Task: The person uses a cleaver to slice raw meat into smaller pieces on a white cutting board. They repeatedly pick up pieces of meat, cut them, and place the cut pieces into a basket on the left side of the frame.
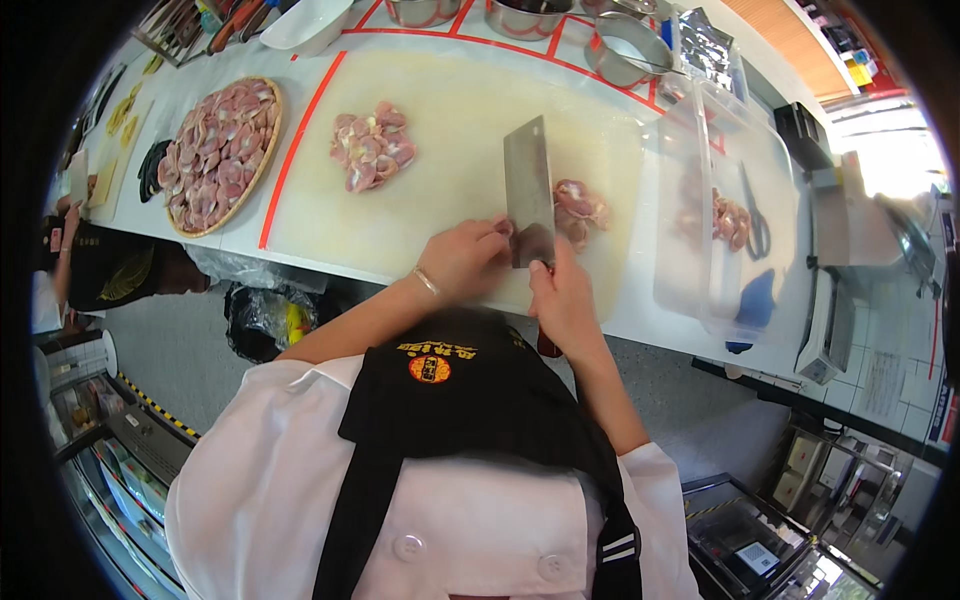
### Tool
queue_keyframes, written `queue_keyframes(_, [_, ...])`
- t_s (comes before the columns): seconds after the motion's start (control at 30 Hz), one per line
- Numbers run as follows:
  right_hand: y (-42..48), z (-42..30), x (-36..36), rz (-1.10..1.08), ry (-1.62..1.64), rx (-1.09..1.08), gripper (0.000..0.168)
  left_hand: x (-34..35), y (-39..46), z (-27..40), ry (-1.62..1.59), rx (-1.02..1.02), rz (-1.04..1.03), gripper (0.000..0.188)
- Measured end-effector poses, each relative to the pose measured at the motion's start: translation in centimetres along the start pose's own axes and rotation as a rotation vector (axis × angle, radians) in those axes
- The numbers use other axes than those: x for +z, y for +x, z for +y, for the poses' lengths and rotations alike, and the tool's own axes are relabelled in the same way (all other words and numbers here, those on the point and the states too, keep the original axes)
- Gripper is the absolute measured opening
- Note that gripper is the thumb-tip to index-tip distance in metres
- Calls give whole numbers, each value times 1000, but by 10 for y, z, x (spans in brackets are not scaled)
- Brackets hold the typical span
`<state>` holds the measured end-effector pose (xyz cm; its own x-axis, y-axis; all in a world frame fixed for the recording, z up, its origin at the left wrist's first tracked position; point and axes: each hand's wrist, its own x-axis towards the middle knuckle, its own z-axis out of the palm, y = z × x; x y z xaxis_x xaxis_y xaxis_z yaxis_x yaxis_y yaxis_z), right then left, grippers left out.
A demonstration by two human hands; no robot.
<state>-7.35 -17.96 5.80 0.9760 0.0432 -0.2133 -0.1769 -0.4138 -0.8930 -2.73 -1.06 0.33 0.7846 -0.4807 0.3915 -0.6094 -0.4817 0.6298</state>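
My right hand (pixel 562 296) grips the handle of a cleaver (pixel 529 187), its broad blade standing over the white cutting board (pixel 450 97). Just left of the blade, my left hand (pixel 469 259) holds a small piece of pinkish raw meat (pixel 504 225) against the board with its fingertips. To the right of the cleaver lies a small heap of raw meat pieces (pixel 579 208), partly hidden by the blade. A larger pile, which looks like poultry gizzards (pixel 373 146), rests on the board's left part. Farther left, a round woven tray (pixel 279 124) is covered with similar pieces.
At the right stands a clear plastic bin (pixel 679 300); meat pieces (pixel 729 220) and scissors (pixel 756 214) show through or beyond its wall. Metal pots (pixel 529 24) and a strainer (pixel 628 49) line the back. Another person (pixel 67 217) works at the far left with a blade. A lined waste bin (pixel 259 322) is below.
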Motion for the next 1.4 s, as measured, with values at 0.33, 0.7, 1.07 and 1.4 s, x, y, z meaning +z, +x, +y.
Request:
queue_keyframes(0.33, [-46,58,-62,288,451,208,17,41,45,-22,-109,-170,197,30])
queue_keyframes(0.7, [-22,54,-10,44,600,26,31,73,83,19,-52,-80,200,48])
queue_keyframes(1.07, [-79,23,-110,907,327,-201,38,140,225,130,-591,120,122,39])
queue_keyframes(1.4, [-67,26,-79,803,419,-172,51,48,164,14,-330,162,112,25])
